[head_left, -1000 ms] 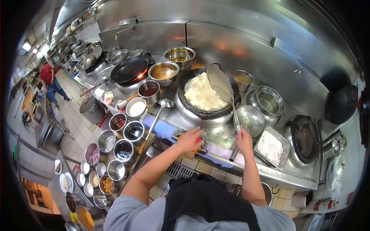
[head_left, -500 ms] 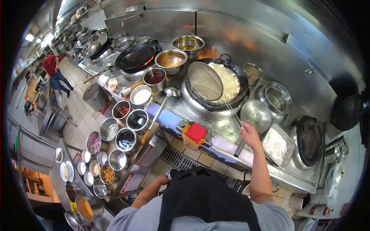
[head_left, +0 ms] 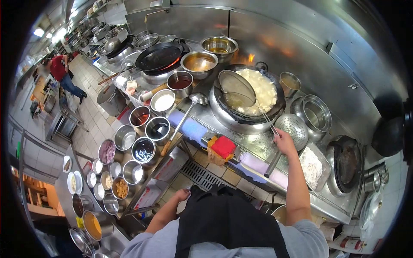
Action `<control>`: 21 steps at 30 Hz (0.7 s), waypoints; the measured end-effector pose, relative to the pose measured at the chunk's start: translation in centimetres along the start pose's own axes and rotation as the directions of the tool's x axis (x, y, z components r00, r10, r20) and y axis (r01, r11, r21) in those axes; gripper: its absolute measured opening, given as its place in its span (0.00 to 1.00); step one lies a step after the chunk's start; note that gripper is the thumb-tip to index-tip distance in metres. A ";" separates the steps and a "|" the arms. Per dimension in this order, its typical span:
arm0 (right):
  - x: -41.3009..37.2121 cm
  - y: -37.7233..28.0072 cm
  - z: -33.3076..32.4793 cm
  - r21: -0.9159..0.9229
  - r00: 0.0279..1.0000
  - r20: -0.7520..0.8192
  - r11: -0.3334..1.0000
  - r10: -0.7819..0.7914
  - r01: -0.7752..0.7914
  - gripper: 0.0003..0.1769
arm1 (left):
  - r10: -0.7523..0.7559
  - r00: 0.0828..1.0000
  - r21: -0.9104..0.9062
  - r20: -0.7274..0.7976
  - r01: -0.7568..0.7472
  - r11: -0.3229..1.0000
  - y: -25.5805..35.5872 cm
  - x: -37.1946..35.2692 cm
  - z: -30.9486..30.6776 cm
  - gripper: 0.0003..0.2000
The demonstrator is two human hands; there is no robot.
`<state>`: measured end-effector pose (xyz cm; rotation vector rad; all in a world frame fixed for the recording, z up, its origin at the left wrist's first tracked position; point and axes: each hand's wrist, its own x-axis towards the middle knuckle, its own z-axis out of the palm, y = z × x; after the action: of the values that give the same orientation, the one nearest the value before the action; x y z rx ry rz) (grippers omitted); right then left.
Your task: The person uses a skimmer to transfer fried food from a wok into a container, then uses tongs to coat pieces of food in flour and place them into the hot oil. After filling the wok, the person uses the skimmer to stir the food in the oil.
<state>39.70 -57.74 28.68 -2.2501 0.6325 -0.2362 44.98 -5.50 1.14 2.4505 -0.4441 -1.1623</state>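
My right hand (head_left: 282,141) is closed around the thin wire handle of a round mesh skimmer (head_left: 235,84). The mesh is tilted over the left side of a wok (head_left: 277,101), its lower part down at the oil. Beside it in the wok, pale bubbling food (head_left: 260,90) fills the right side. A perforated ladle (head_left: 293,129) rests on the counter just under my right hand, its handle pointing toward me. My left hand (head_left: 183,195) hangs low by the black apron (head_left: 228,219), fingers curled in; what they hold, if anything, I cannot make out.
A tray of white floury pieces (head_left: 310,165) lies right of the ladle. Steel pots of sauces (head_left: 144,150) crowd the left. A second wok (head_left: 157,58) stands over glowing heat, and flame (head_left: 251,57) shows behind the first. A person (head_left: 62,75) stands far left.
The view has shifted slightly. My right hand still holds the skimmer, whose mesh now sits lower and more tilted in the wok. The pale food looks lumpier.
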 end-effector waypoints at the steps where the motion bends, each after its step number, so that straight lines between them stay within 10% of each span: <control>1: 0.1 0.3 0.0 0.026 1.000 0.014 1.000 -0.008 0.007 0.22 | -0.002 1.000 0.000 -0.003 0.002 1.000 -0.1 0.2 0.1 0.22; 8: -3.2 -3.9 -0.7 0.064 1.000 -0.017 0.998 0.021 -0.020 0.20 | 0.136 0.990 0.046 0.031 -0.138 0.989 5.8 1.3 -3.3 0.21; 13: -6.6 -5.9 -0.1 0.487 0.963 0.126 0.831 0.238 -0.269 0.22 | 0.346 0.932 -0.116 -0.109 -0.358 0.927 12.3 5.6 -5.7 0.19; 16: -7.4 -5.1 1.0 0.514 0.954 0.143 0.804 0.263 -0.299 0.22 | 0.659 0.660 0.169 -0.361 -0.649 0.742 20.6 4.2 -10.3 0.23; 21: -7.8 -3.3 2.4 0.375 0.965 0.061 0.889 0.257 -0.261 0.23 | 0.785 0.408 0.515 -0.467 -0.595 0.616 33.1 3.3 -18.2 0.29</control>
<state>35.08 -50.37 29.65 -1.7712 0.7993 -0.1943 57.52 -32.09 25.15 2.2337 -1.3010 0.1757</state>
